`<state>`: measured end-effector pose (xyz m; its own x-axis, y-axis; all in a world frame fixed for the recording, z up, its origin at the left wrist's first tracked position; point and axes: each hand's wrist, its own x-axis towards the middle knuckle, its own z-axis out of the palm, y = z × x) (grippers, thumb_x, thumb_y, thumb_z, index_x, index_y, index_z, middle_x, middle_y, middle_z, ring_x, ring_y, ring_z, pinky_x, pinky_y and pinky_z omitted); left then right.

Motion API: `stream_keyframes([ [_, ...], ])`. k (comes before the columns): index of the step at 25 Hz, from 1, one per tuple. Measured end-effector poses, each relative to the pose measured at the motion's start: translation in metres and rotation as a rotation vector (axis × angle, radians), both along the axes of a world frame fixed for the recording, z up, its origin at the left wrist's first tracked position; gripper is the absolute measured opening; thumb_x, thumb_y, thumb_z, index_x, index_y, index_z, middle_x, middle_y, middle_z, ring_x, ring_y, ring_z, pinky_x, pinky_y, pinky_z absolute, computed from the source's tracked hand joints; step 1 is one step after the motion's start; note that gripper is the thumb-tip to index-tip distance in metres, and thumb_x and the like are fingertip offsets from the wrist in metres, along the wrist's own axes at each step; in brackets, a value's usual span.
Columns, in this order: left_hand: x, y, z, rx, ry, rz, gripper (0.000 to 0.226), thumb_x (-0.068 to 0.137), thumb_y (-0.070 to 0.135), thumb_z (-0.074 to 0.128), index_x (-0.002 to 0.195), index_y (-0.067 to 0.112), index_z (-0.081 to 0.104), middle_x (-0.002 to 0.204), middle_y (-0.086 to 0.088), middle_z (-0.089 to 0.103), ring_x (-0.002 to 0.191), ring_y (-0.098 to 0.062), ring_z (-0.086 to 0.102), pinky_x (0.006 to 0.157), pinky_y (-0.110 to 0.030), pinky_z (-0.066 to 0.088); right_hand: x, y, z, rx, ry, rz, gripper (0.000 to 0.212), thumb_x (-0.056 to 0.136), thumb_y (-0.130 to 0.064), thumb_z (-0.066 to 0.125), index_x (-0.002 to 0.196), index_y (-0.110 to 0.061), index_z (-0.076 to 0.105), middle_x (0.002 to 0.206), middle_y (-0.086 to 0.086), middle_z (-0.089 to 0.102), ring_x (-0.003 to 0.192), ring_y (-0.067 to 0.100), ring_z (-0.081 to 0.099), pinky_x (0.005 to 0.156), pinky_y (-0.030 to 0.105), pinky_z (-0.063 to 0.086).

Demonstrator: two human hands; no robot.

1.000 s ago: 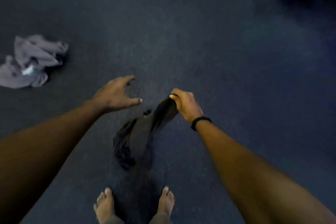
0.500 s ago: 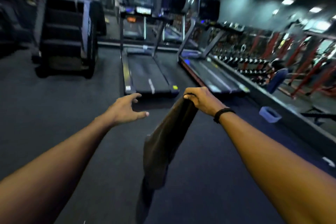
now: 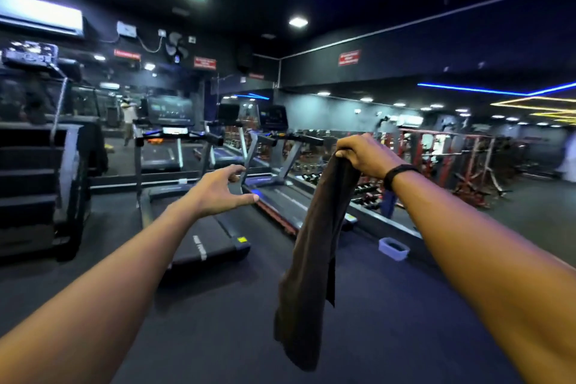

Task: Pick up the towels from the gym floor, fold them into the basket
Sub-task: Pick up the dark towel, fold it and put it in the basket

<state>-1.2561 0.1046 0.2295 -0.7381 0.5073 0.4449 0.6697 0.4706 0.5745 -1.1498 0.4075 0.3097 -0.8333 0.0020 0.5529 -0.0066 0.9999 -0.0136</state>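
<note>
A dark brown towel (image 3: 314,252) hangs full length in the air, right of centre. My right hand (image 3: 364,154) grips its top edge with curled fingers, a black band on the wrist. My left hand (image 3: 221,192) reaches forward to the left of the towel, thumb and fingers spread and holding nothing, a gap between it and the cloth. A small light blue basket (image 3: 393,248) stands on the dark floor beyond the towel, to the right, by the mirror wall.
Two treadmills (image 3: 205,237) stand straight ahead on the dark floor. A black stair machine (image 3: 40,184) is at the left. Dumbbell racks and red frames (image 3: 452,162) line the right side. A person walks far off near the back.
The view has risen from the floor to the gym room. My right hand lifted the brown towel off the floor until it hangs free. The grey towel on the floor left the view.
</note>
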Motion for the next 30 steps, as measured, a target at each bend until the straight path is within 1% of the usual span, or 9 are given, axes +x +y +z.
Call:
stream_keyframes([
  [5,0.029,0.044,0.008,-0.068,0.06,-0.178,0.079,0.071,0.046,0.078,0.138,0.018,0.047,0.126,-0.007,0.06,0.115,-0.019,0.056,0.098,-0.028,0.041,0.089,0.017,0.003,0.025,-0.004,-0.27,0.014,0.095,-0.019,0.054,0.094,-0.013,0.066,0.1,0.017,0.067,0.096,0.033,0.061,0.079,0.037,0.047],
  [10,0.093,0.089,0.011,-0.142,0.147,-0.412,0.08,0.07,0.049,0.079,0.135,0.014,0.051,0.136,-0.007,0.056,0.125,-0.021,0.051,0.102,-0.026,0.036,0.222,0.02,-0.006,-0.033,-0.05,-0.545,0.012,0.093,-0.018,0.057,0.094,-0.014,0.069,0.104,0.013,0.067,0.098,0.031,0.061,0.084,0.038,0.049],
  [14,0.161,0.136,0.01,-0.166,0.136,-0.612,0.073,0.074,0.045,0.077,0.134,0.013,0.052,0.134,-0.007,0.057,0.12,-0.021,0.054,0.098,-0.027,0.038,0.342,0.006,-0.008,-0.087,-0.147,-0.728,0.016,0.092,-0.015,0.06,0.094,-0.002,0.069,0.098,0.013,0.067,0.093,0.024,0.06,0.074,0.028,0.039],
  [17,0.238,0.172,0.011,-0.176,0.126,-0.813,0.07,0.074,0.046,0.076,0.132,0.016,0.053,0.13,-0.002,0.058,0.117,-0.019,0.055,0.097,-0.026,0.04,0.449,-0.013,-0.008,-0.108,-0.175,-0.889,0.016,0.092,-0.015,0.061,0.093,-0.001,0.07,0.098,0.017,0.069,0.094,0.03,0.062,0.081,0.033,0.044],
  [22,0.384,0.217,0.012,-0.171,0.108,-1.074,0.071,0.071,0.05,0.077,0.131,0.021,0.054,0.125,-0.005,0.061,0.113,-0.02,0.058,0.101,-0.034,0.044,0.622,-0.068,-0.009,-0.136,-0.177,-1.129,0.013,0.091,-0.015,0.062,0.094,-0.006,0.071,0.099,0.012,0.07,0.095,0.027,0.062,0.081,0.026,0.041],
  [24,0.475,0.229,0.009,-0.193,0.142,-1.211,0.075,0.066,0.057,0.078,0.128,0.023,0.056,0.119,-0.003,0.063,0.109,-0.021,0.059,0.1,-0.037,0.046,0.713,-0.099,-0.013,-0.161,-0.153,-1.27,0.009,0.09,-0.018,0.063,0.09,-0.013,0.071,0.095,0.008,0.071,0.094,0.027,0.063,0.085,0.032,0.048],
  [26,0.508,0.23,0.009,-0.168,0.103,-1.235,0.073,0.065,0.056,0.079,0.126,0.023,0.058,0.115,-0.002,0.064,0.103,-0.018,0.06,0.094,-0.031,0.047,0.747,-0.109,-0.014,-0.191,-0.126,-1.302,0.008,0.089,-0.019,0.063,0.085,-0.019,0.07,0.088,0.004,0.068,0.091,0.025,0.063,0.084,0.036,0.05],
  [28,0.575,0.234,0.003,-0.177,0.085,-1.316,0.064,0.07,0.047,0.079,0.125,0.022,0.058,0.113,0.0,0.063,0.101,-0.014,0.059,0.088,-0.025,0.044,0.804,-0.136,-0.017,-0.216,-0.153,-1.398,0.013,0.089,-0.021,0.063,0.077,-0.026,0.065,0.083,0.001,0.066,0.087,0.023,0.062,0.083,0.036,0.051],
  [30,0.654,0.235,-0.004,-0.191,0.075,-1.409,0.064,0.07,0.045,0.08,0.125,0.023,0.058,0.114,-0.001,0.063,0.102,-0.015,0.06,0.087,-0.025,0.043,0.878,-0.165,-0.02,-0.231,-0.143,-1.504,0.018,0.089,-0.022,0.063,0.072,-0.028,0.06,0.081,0.0,0.065,0.085,0.021,0.062,0.083,0.037,0.052],
])
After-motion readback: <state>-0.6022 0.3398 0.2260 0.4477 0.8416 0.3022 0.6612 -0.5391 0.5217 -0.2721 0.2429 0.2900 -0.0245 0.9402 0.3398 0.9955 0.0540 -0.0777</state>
